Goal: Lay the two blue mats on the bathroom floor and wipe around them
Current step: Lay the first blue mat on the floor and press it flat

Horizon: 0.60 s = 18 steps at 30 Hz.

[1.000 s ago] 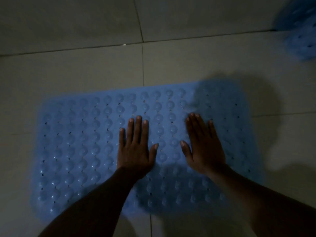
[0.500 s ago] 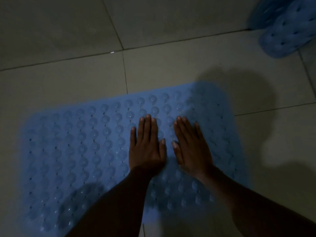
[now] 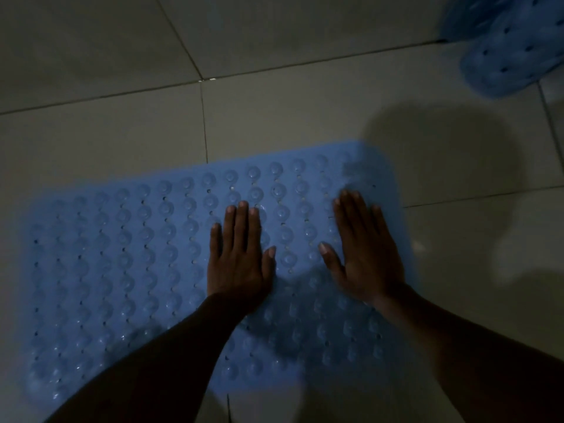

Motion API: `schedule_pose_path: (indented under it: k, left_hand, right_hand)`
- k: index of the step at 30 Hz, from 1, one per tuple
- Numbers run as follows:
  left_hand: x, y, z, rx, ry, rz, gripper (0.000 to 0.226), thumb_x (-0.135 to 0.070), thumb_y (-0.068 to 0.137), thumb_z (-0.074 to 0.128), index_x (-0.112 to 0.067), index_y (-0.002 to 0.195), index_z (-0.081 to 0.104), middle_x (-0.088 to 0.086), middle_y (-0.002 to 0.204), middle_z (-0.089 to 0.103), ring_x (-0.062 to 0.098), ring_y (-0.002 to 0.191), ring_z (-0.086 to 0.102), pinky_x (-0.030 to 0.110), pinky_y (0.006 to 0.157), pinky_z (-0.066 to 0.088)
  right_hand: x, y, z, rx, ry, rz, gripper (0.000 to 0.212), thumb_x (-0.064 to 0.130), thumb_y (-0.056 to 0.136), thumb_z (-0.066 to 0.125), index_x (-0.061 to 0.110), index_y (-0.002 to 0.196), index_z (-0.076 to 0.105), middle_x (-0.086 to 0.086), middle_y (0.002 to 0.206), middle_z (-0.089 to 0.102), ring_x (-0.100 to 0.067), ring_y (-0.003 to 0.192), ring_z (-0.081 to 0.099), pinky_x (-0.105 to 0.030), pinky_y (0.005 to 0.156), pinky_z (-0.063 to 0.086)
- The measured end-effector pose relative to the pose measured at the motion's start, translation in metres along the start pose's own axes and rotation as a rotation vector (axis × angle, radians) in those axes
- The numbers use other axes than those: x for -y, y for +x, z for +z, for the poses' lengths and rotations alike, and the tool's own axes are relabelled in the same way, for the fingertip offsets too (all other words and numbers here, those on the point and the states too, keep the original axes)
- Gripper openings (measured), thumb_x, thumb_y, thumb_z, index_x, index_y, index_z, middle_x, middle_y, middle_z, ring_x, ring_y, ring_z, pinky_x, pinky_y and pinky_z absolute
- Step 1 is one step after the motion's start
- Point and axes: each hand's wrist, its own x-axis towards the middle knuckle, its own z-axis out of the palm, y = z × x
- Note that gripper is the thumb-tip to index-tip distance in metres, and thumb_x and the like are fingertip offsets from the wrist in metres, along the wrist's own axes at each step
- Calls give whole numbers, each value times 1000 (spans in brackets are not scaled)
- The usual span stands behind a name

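Blue rubber with rows of round bumps and little holes, the first bath mat (image 3: 122, 270) lies flat on the grey tiled floor (image 3: 91, 132) and fills the left and middle of the view. Near its middle, the left hand (image 3: 238, 257) rests palm down on it, fingers straight and close together, holding nothing. A little to the right, the right hand (image 3: 363, 254) also lies flat on the mat, close to its right edge, with straight fingers and nothing in it. It looks a bit blurry, so it may be sliding. Up in the top right corner is the second blue mat (image 3: 512, 47). It looks curled up, not spread out, and it is well apart from the first one. I think the step now is pressing and smoothing the first mat so it sticks to the floor. Next the hands will need to lift off, reach for the second mat and spread it on the tiles. No wiping cloth can be seen. Half a second ago the two hands were side by side with thumbs almost touching. Now they are apart, and the right one is nearer the mat's edge.
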Motion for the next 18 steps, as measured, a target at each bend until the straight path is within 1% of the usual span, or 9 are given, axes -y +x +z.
schedule_pose_path:
  k: [2, 4, 7, 9, 12, 14, 18]
  left_hand:
    - [-6, -6, -3, 29, -41, 23, 78, -55, 103, 14, -10, 163, -6, 11, 171, -16, 25, 158, -16, 48, 128, -2]
    - [-17, -26, 1, 31, -63, 86, 77, -55, 105, 16, -9, 163, -7, 11, 170, -18, 25, 158, -15, 45, 128, -4]
    - [-24, -67, 18, 16, -39, 126, 74, -51, 106, 23, -5, 163, 11, 14, 172, 0, 29, 159, 3, 48, 128, 10]
    - [-21, -76, 24, -4, -42, 122, 75, -53, 105, 20, -4, 162, 16, 15, 172, 8, 29, 159, 7, 49, 127, 12]
    - [-22, -73, 19, -1, -42, 127, 77, -55, 104, 17, -7, 163, 11, 13, 172, 3, 27, 160, 1, 48, 127, 9]
    - [-23, -73, 19, 8, -46, 127, 77, -54, 103, 19, -8, 164, 8, 12, 172, 1, 25, 160, -1, 48, 128, 8]
    - [-22, -74, 18, 28, -61, 116, 75, -51, 103, 23, -10, 164, 5, 11, 172, -2, 23, 159, -6, 46, 129, 4]
  right_hand:
    - [1, 0, -1, 20, 2, -1, 80, 57, 101, 25, 6, 161, 11, -11, 170, 2, -24, 158, -5, -49, 127, 5]
    - [1, 1, -1, 30, 4, 2, 81, 58, 101, 25, 7, 162, 9, -11, 170, 0, -24, 157, -7, -49, 127, 5]
    - [0, 0, 1, -13, 18, 1, 81, 55, 99, 33, 6, 161, 14, -11, 170, 4, -24, 158, -3, -50, 127, 7]
    - [0, -1, 4, -39, 27, 0, 80, 53, 99, 36, 6, 160, 17, -11, 170, 8, -25, 158, 1, -50, 127, 7]
    - [4, -2, 3, -61, 9, 18, 76, 53, 101, 30, 6, 160, 19, -11, 169, 12, -25, 158, 4, -54, 126, 8]
    - [14, -11, -4, -104, 42, 53, 72, 48, 103, 30, 5, 160, 20, -12, 169, 13, -25, 158, 6, -58, 125, 9]
    - [50, -42, -34, -156, 97, 2, 68, 38, 102, 32, 6, 160, 18, -11, 169, 14, -24, 158, 6, -56, 126, 6]
